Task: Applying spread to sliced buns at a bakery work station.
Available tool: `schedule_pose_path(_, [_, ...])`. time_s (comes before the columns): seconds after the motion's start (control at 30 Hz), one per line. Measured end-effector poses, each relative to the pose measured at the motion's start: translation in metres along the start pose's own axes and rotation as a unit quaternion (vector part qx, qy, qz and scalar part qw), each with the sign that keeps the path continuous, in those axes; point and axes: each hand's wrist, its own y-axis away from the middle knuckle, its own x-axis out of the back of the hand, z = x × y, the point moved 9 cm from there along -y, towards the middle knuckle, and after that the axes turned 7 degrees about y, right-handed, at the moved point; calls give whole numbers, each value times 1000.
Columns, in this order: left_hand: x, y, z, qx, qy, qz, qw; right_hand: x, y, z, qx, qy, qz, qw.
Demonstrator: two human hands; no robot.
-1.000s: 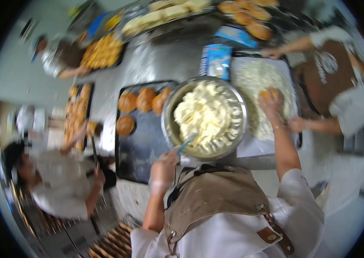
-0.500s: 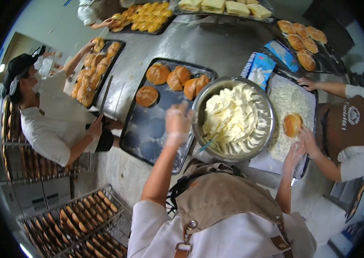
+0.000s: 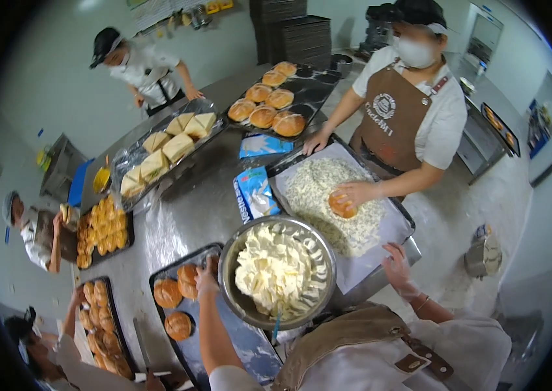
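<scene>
My left hand [image 3: 206,280], in a clear glove, grips a browned round bun [image 3: 212,262] at the far right corner of a dark baking tray [image 3: 224,339]; its fingers are partly hidden. Several more buns [image 3: 168,294] lie on that tray. Just right of this hand stands a steel bowl [image 3: 325,260] heaped with pale whipped cream [image 3: 266,267], a thin blue handle [image 3: 276,324] sticking out. My right hand [image 3: 398,270], also gloved, hovers with fingers apart and nothing in them, beside the near right edge of a paper-lined tray [image 3: 354,277] of pale, speckled crumbs [image 3: 315,189].
Across the crumb tray, a co-worker's gloved hand [image 3: 357,192] presses a bun [image 3: 342,204] into the crumbs. Two blue-and-white packets [image 3: 256,193] lie behind the bowl. Farther off are trays of sandwiches [image 3: 175,146] and buns [image 3: 279,98], with other people at the table's left side.
The view has swung right. My left hand has moved from over the tray's bare part to the bun near the bowl. My right hand has drawn away from the co-worker's hand and bun.
</scene>
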Motion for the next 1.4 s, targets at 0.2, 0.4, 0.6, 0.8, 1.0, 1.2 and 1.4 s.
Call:
schedule_pose_path(0.2, [6, -6, 20, -48, -6, -4, 999, -11, -1, 4, -69, -69, -33, 995])
schedule_pose_path(0.4, [-3, -17, -16, 15, 133, 49, 990, -12, -6, -34, -31, -91, -41, 995])
schedule_pose_path(0.6, [6, 75, -72, 54, 528, 138, 836, -7, -23, -89, -12, -128, -85, 988])
schedule_pose_path(0.8, [60, 284, -11, -87, 609, 203, 762, -69, 58, -246, 12, -375, -353, 857])
schedule_pose_path(1.0, [66, 430, 111, -194, 370, 336, 844, -44, 135, -360, 101, -550, -394, 730])
schedule_pose_path(1.2, [48, 476, 122, -157, 369, 384, 831, -37, 150, -351, -63, -549, -414, 723])
schedule_pose_path(1.4, [5, 460, 117, -160, 633, 182, 735, 0, 141, -306, 89, -436, -386, 808])
